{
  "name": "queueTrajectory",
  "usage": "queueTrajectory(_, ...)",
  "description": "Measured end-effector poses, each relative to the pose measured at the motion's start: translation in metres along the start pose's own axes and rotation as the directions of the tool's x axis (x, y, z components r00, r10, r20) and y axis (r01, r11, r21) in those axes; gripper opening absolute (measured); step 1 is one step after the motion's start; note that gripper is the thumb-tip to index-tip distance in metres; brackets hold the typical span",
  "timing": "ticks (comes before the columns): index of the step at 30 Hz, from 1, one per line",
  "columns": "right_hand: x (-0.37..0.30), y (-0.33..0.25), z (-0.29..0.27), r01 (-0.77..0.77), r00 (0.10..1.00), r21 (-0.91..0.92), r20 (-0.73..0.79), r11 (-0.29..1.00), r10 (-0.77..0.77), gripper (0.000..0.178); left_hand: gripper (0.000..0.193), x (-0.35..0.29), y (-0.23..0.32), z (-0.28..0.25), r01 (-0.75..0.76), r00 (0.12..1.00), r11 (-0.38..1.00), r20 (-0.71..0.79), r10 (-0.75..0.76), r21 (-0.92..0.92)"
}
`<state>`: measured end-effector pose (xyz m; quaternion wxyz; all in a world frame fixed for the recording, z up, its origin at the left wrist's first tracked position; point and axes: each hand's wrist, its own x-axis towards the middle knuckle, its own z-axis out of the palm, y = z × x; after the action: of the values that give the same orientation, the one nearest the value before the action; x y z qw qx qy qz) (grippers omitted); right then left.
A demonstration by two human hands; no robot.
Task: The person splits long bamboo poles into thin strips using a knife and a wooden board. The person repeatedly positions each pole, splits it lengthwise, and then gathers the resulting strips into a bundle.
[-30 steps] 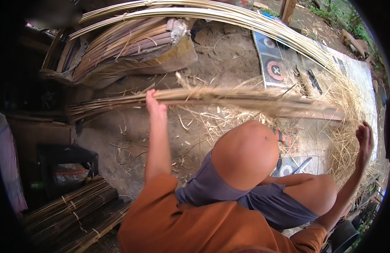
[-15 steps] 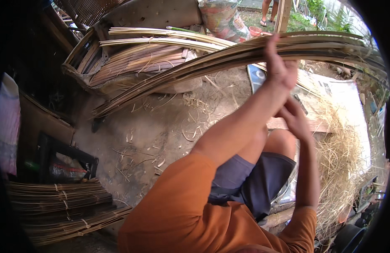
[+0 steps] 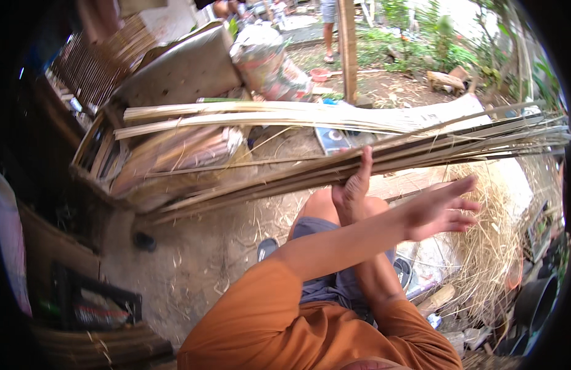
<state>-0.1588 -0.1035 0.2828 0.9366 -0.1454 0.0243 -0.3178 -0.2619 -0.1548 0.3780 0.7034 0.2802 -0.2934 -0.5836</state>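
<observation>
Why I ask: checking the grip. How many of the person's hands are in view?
2. The right hand presses on the long bundle of bamboo strips, fingers up; the left hand is open just to its right, below the bundle.

Patterned sack, wooden post, possibly cushion behind.

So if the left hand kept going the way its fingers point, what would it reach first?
The left hand is open, with its fingers pointing to the person's right. Straight on lies the heap of dry straw, so it would probably meet that first. Depth is unclear, and the hand may pass above it.
</observation>
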Motion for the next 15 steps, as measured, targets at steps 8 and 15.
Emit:
queueTrajectory(8,0.031,-0.140,-0.092,0.166,0.973,0.012,0.161,0.986,-0.165,0.066,0.099,-0.228,0.084,-0.099,-0.023,0.877,0.607,-0.275,0.393,0.794)
queueTrajectory(15,0.039,-0.150,-0.103,0.153,0.974,0.173,0.142,0.973,-0.178,0.081,0.141,-0.250,0.049,-0.151,0.455,0.889,-0.488,-0.349,0.297,0.745)
